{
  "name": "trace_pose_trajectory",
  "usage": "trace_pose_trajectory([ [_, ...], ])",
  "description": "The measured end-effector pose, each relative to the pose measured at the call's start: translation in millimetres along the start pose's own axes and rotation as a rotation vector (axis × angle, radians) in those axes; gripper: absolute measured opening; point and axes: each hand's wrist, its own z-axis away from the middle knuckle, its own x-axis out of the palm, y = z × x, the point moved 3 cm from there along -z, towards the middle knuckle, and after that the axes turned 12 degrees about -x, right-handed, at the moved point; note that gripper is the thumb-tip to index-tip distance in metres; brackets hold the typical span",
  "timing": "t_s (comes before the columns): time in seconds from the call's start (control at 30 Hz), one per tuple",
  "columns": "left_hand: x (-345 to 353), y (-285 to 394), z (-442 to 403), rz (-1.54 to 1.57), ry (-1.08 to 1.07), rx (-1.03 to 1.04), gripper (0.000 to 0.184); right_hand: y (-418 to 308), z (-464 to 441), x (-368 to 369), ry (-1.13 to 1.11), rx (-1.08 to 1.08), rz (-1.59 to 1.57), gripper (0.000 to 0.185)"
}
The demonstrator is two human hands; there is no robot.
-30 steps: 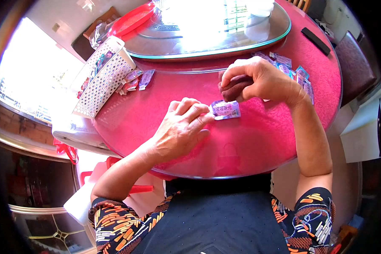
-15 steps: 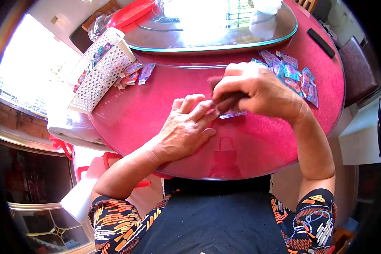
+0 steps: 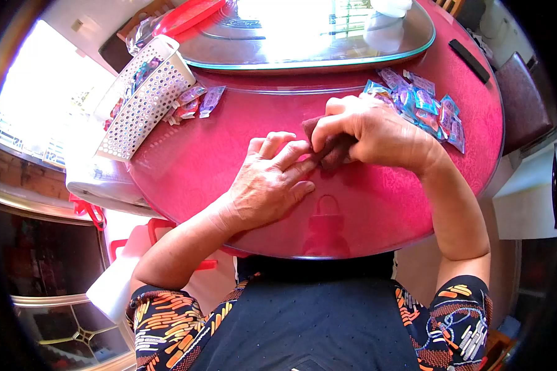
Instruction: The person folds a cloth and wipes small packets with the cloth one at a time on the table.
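Observation:
My right hand (image 3: 374, 133) is closed on a crumpled dark maroon cloth (image 3: 334, 151), pressed down near the middle of the red table. Beside it, my left hand (image 3: 269, 176) is palm down with its fingers bent and spread, and one fingertip meets the cloth's edge. Whatever lies beneath the cloth is hidden. Close beyond my right hand is a heap of small blue and purple packets (image 3: 424, 102). At the left, a few more packets (image 3: 210, 101) lie against a white perforated basket (image 3: 148, 111) that has colourful packets in it.
The red table (image 3: 241, 235) has a glassy top with a rounded front edge. At its far side stands a glass-topped turntable (image 3: 303, 65) with a red tray (image 3: 189, 18) at its left. A black bar-shaped object (image 3: 469, 60) is at the far right.
My right hand has moved slightly down with the cloth, which now covers the packet edge that showed beneath it. My left hand has hardly moved.

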Motion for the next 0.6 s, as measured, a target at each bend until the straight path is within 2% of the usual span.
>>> trace_pose_trajectory([
  [0.1, 0.0, 0.3, 0.2, 0.013, 0.005, -0.001, 0.045, 3.7, 8.0, -20.0, -0.026, 0.243, -0.091, 0.027],
  [0.13, 0.4, 0.2, -0.1, 0.018, 0.009, -0.003, 0.044, 6.1, 11.6, -28.4, -0.072, 0.218, 0.169, 0.023],
  [0.17, 0.8, 0.1, 0.1, 0.012, 0.014, -0.004, 0.044, 15.0, 18.4, -32.9, -0.06, 0.243, 0.148, 0.021],
  [0.23, 2.0, 0.5, 0.2, 0.002, 0.019, -0.005, 0.044, 13.1, 18.4, -40.1, -0.008, 0.109, 0.269, 0.02],
  [0.3, 0.7, 0.7, -0.9, 0.007, 0.019, -0.009, 0.044, 4.3, 9.9, -28.8, 0.126, 0.028, -0.171, 0.021],
  [0.33, -0.2, 0.8, -0.6, 0.01, 0.014, -0.013, 0.044, -7.4, 5.0, -21.1, 0.082, -0.151, 0.003, 0.02],
  [0.37, -1.2, 0.9, -0.4, 0.009, 0.014, -0.009, 0.044, -12.6, 3.5, -12.0, -0.024, -0.168, 0.175, 0.02],
  [0.43, -3.6, 1.0, -0.7, 0.006, 0.018, -0.001, 0.044, -13.8, 2.6, -2.9, -0.092, -0.077, 0.266, 0.018],
  [0.5, -2.8, 0.9, -1.0, 0.021, 0.014, -0.002, 0.044, -6.9, 8.4, -12.2, -0.121, 0.148, 0.107, 0.02],
  [0.6, -2.3, -0.9, -1.9, 0.038, 0.028, -0.005, 0.042, 0.2, 18.2, -29.0, -0.115, 0.335, 0.026, 0.028],
])
